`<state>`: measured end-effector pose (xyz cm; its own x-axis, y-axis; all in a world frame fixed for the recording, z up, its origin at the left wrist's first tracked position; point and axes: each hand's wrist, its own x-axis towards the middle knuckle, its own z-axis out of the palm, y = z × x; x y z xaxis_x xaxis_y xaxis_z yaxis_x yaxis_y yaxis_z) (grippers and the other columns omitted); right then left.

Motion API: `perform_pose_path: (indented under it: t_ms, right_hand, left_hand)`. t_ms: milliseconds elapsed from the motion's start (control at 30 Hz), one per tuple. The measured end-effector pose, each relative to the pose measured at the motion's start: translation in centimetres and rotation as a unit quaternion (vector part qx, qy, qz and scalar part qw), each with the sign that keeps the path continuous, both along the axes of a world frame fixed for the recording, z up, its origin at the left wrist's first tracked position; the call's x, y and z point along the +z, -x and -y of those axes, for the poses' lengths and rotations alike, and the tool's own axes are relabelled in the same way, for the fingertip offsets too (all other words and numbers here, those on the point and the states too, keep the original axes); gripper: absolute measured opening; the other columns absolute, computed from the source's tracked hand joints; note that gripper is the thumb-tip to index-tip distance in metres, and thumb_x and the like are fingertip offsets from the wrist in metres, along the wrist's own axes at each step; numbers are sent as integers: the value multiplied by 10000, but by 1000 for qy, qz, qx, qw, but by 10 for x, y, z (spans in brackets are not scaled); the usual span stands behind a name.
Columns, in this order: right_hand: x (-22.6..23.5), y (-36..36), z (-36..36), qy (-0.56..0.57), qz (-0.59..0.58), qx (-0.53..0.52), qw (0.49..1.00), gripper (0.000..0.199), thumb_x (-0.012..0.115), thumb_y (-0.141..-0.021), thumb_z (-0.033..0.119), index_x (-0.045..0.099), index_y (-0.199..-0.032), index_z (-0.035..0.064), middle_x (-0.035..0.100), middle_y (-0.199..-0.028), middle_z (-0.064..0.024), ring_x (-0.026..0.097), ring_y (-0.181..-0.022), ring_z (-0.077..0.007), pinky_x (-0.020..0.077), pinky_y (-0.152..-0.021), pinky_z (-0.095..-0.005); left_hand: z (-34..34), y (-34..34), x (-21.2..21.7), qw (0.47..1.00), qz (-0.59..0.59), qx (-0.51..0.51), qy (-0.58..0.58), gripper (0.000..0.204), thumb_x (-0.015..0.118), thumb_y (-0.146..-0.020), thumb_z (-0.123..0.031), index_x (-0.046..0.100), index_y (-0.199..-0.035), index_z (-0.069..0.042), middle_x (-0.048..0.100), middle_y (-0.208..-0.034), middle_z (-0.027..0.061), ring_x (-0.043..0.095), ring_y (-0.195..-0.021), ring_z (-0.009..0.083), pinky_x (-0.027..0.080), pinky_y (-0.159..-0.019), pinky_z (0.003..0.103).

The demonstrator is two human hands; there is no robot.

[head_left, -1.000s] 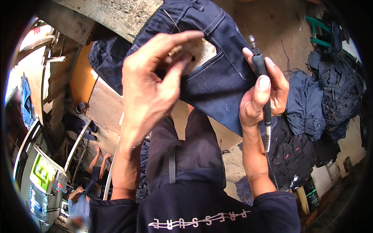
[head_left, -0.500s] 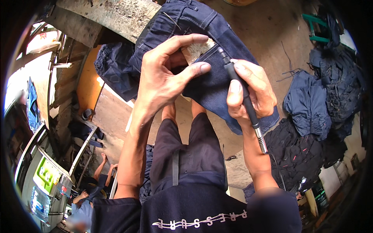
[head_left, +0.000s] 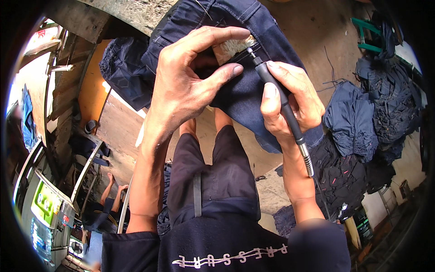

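Note:
My right hand (head_left: 297,97) grips a black rotary tool handpiece (head_left: 291,119) like a pen, its metal spring and cable trailing down along my forearm. Its small round metal bit (head_left: 249,51) is at the stitched edge of an opening in dark blue jeans (head_left: 242,93). A pale, rough-surfaced block (head_left: 228,49) shows in that opening. Curved around it is my left hand (head_left: 183,79), thumb and index finger spread wide; the index fingertip lies by the block's far end and the thumb rests near the denim. My other left fingers are mostly hidden.
A worn board (head_left: 131,13) juts in at the far left, beside more dark jeans (head_left: 124,70). Piles of dark garments (head_left: 351,120) lie on the right, near a green stool (head_left: 366,34). At lower left are another person's legs (head_left: 113,192) and a green tray (head_left: 45,202).
The handpiece's bit has shifted slightly up and left along the opening's edge and now shows more fully. Both hands and the jeans sit a little higher and further left in view.

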<state>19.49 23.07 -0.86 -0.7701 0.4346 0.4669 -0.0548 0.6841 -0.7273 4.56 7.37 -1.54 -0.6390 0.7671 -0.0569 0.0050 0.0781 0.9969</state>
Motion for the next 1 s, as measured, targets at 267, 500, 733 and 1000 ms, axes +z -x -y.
perform_pose_path:
  t_ms: [267, 500, 733, 1000]
  right_hand:
    - [-3, -4, 0, -10, 17, 21, 1000, 273, 701, -913, -8, 769, -1166, -84, 802, -1065, -219, 796, -978, -333, 638, -905, -395]
    - [-5, -1, -1, -19, 10, 16, 1000, 276, 717, -858, -24, 782, -1121, -78, 810, -1027, -196, 800, -930, -330, 646, -876, -399]
    - [-5, 2, 0, -7, 7, -10, 1000, 292, 758, -759, -43, 806, -1045, -66, 820, -939, -163, 808, -856, -319, 662, -809, -394]
    - [-8, 3, -1, -3, -8, 2, 1000, 278, 752, -754, -38, 811, -1025, -66, 819, -935, -171, 809, -849, -315, 658, -802, -384]
  left_hand:
    - [0, 0, -4, 1000, 23, -8, -19, 535, 854, -903, 76, 702, -1415, 42, 732, -1355, 126, 710, -1231, 183, 595, -1080, 326]
    - [1, 2, 0, 999, 30, -20, -6, 543, 834, -910, 99, 686, -1430, 48, 721, -1365, 131, 712, -1239, 191, 608, -1084, 322]
    - [1, 6, 0, 1000, 5, -26, -3, 536, 835, -907, 89, 692, -1422, 51, 722, -1362, 134, 713, -1241, 193, 613, -1075, 326]
    - [-1, 6, -2, 1000, 6, -26, -13, 533, 839, -903, 87, 691, -1414, 59, 721, -1366, 151, 715, -1255, 216, 613, -1082, 345]
